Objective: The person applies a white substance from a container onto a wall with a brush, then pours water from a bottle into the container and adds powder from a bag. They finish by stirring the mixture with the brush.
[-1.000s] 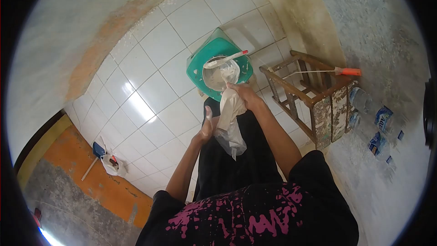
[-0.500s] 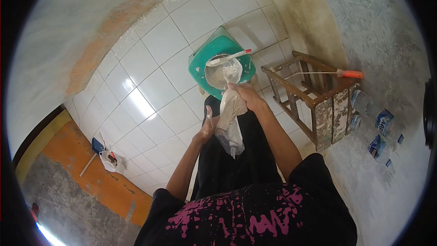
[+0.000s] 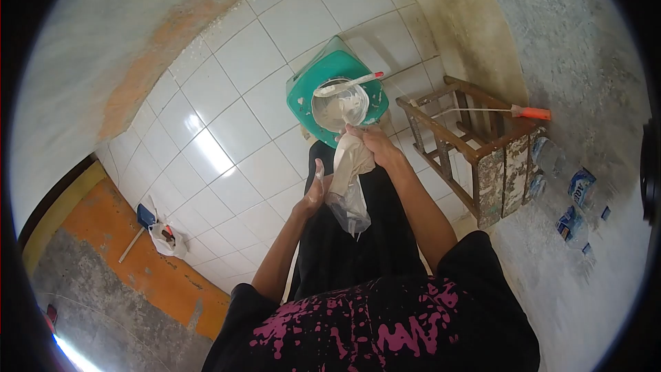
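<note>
The white tiled floor point(image 3: 251, 124) fills the middle of the view. Over at the right, by the wall, is a worn wooden stool point(image 3: 490, 179), its surface flaked with pale paint. Smaller than that, the green plastic stool point(image 3: 308, 111) stands ahead of the person, its rounded square top spotted with whitish residue.

Between the hands, just on the person's side of the green plastic stool, is the plastic bag point(image 3: 351, 186). It is see-through and wrinkled: the upper part bulges with pale beige contents, and the lower end is clearer, crumpled and drawn to a loose point. Its narrow top reaches the near edge of the container.

The right hand point(image 3: 379, 145) is closed round the upper part of the bag, fingers pinching near its neck. The left hand point(image 3: 315, 189) is mostly open at the other side, thumb raised and apart, fingers passing behind the bag; how firmly they bear on it I cannot tell.

The round container point(image 3: 330, 124) rests on the green plastic stool, see-through, with pale, pasty matter inside and smeared on its wall. Smallest, a whitish tool point(image 3: 341, 87) with a red tip lies across the container's far rim
</note>
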The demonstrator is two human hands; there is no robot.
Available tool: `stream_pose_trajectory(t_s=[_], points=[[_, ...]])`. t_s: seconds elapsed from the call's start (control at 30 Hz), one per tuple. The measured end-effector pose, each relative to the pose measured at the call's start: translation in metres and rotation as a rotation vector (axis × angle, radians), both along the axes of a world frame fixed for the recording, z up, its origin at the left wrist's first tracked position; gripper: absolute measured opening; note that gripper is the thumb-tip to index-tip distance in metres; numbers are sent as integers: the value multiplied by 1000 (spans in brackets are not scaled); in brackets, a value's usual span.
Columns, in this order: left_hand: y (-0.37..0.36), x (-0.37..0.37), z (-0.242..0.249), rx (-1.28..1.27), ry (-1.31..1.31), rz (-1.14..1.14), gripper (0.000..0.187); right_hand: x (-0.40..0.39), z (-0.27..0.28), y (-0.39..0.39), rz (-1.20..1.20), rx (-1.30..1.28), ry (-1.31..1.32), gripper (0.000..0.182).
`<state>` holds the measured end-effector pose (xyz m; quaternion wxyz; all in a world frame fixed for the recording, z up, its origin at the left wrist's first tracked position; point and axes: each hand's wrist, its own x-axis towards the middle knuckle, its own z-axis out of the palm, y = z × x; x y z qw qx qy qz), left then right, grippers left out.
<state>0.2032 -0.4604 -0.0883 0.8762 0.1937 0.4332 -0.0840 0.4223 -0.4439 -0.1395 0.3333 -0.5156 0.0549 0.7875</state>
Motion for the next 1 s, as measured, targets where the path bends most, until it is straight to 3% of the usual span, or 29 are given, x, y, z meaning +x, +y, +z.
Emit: stream_pose_trajectory(t_s=[0.27, 0.43, 0.5, 0.53, 0.6, 0.87, 1.0], points=[[11, 5, 24, 82, 27, -60, 135, -4, 8, 7, 73, -47, 1, 39], [25, -1, 21, 57, -32, -50, 134, -4, -12, -1, -45, -39, 190, 38], [24, -6, 6, 16, -39, 36, 115, 0, -10, -1, -41, -44, 185, 37], [27, -5, 6, 15, -39, 35, 115, 1, -7, 0, -38, -48, 181, 37], [34, -2, 11, 92, 2, -64, 135, 5, -8, 1, -59, -47, 218, 37], [41, 5, 17, 113, -46, -62, 137, 7, -12, -13, -153, -100, 369, 44], [41, 13, 25, 77, -53, -13, 138, 0, -24, -26, -342, -68, 431, 42]])
